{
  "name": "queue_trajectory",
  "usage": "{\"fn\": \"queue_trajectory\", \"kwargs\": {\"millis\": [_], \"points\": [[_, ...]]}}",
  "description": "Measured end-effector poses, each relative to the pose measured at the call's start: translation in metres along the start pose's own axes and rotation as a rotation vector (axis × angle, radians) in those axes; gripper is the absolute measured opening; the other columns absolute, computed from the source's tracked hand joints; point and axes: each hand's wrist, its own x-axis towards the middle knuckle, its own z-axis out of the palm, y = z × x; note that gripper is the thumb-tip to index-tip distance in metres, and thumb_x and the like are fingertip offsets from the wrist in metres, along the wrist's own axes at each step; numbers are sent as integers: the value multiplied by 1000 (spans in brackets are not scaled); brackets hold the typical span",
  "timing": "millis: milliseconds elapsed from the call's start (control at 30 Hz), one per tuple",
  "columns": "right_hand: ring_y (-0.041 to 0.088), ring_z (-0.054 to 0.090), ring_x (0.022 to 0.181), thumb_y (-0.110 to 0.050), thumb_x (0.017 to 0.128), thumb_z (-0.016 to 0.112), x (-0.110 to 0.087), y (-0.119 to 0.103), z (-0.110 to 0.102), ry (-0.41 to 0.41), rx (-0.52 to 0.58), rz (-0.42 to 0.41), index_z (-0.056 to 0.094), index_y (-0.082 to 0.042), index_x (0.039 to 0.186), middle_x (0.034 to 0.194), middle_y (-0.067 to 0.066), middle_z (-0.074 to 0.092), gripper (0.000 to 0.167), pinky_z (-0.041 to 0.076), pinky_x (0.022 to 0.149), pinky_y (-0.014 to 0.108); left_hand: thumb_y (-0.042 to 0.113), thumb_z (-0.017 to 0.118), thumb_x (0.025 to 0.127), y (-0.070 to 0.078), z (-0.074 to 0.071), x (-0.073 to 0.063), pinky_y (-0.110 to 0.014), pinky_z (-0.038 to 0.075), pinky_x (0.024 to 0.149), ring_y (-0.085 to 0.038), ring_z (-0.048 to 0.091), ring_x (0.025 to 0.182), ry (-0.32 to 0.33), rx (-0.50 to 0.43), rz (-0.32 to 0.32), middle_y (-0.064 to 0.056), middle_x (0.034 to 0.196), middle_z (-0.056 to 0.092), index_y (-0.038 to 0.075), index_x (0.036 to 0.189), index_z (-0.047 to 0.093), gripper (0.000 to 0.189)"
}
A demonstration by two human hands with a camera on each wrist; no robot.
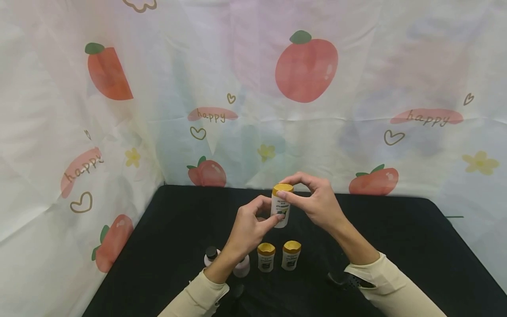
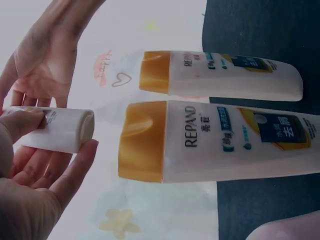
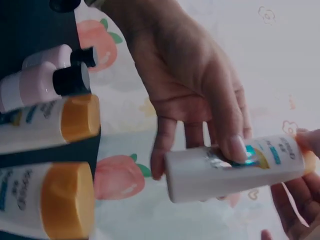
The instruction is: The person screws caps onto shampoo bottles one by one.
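Note:
A white shampoo bottle point(image 1: 280, 209) with a gold cap is held upright above the black table, between both hands. My left hand point(image 1: 248, 225) grips its lower body, with the thumb across the label, as the right wrist view also shows. At the top, my right hand point(image 1: 318, 202) pinches the gold cap between thumb and fingers. Below the hands, two matching shampoo bottles, one on the left point(image 1: 266, 259) and one on the right point(image 1: 291, 256), stand side by side. Their labels read REPAND in the left wrist view.
Two pale pink bottles with black caps, a nearer one point(image 3: 37, 85) and a farther one point(image 3: 55, 56), stand left of the white ones, partly hidden by my left forearm in the head view. A printed fruit curtain point(image 1: 253, 79) hangs behind the black table point(image 1: 174, 246).

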Motion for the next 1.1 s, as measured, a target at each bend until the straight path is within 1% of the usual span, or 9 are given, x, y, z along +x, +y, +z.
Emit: {"fn": "queue_trajectory", "kwargs": {"millis": [100,233,300,400,533,700,833,967,1100], "points": [[16,62,106,-11,93,75,1,0,-2,-30,-19,19,73,-18,110,109,-3,71,19,47,97,39,10,77,91,-1,-1,2,-27,60,78,-17,72,99,-24,-12,-10,-6,107,72,10,116,66,27],[15,61,111,-13,93,75,1,-3,-6,-72,-31,36,72,-21,114,113,-5,70,23,46,98,44,11,77,92,-4,-2,4,-31,60,84,-18,72,100,-47,-20,-15,-7,108,71,10,117,65,27],[15,61,112,-14,93,75,1,-4,-8,-95,-37,37,71,-21,116,114,-5,69,25,47,99,42,11,77,92,-4,-3,5,-31,60,86,-19,72,100,-50,-23,-18,-7,108,71,9,117,65,28],[15,60,114,-14,93,76,1,-5,-11,-123,-47,36,71,-23,118,115,-6,69,27,46,100,42,10,77,91,-3,-4,6,-29,60,84,-17,71,100,-60,-26,-23,-7,108,71,9,118,65,30],[16,61,113,-13,93,75,1,-4,-15,-149,-53,28,71,-23,117,113,-6,69,26,47,99,38,10,77,91,-3,-5,8,-29,60,84,-15,71,99,-91,-19,-37,-5,107,71,10,119,64,31],[15,61,110,-14,94,74,-2,-3,-18,-159,-81,33,71,-24,114,111,-6,69,22,48,97,36,13,77,92,-5,-4,10,-27,58,88,-11,68,101,-145,20,-88,0,109,70,13,120,63,31],[14,61,109,-14,95,73,-6,-2,-22,-160,-98,43,71,-24,114,110,-6,68,21,49,96,35,13,78,91,-3,-3,12,-25,57,88,-11,67,105,-180,13,-124,1,111,68,13,120,63,32],[15,60,111,-15,96,72,-8,-1,-26,-157,-97,67,72,-24,115,112,-6,68,20,49,96,34,16,78,91,-2,-1,16,-25,58,86,-11,67,103,-196,11,-119,1,111,68,13,119,64,31],[14,60,111,-16,97,72,-12,0,-31,-157,-125,86,72,-25,114,113,-8,68,19,49,95,34,20,78,91,2,1,22,-24,58,86,-10,66,103,-190,25,-101,3,112,68,15,117,65,30]]}}
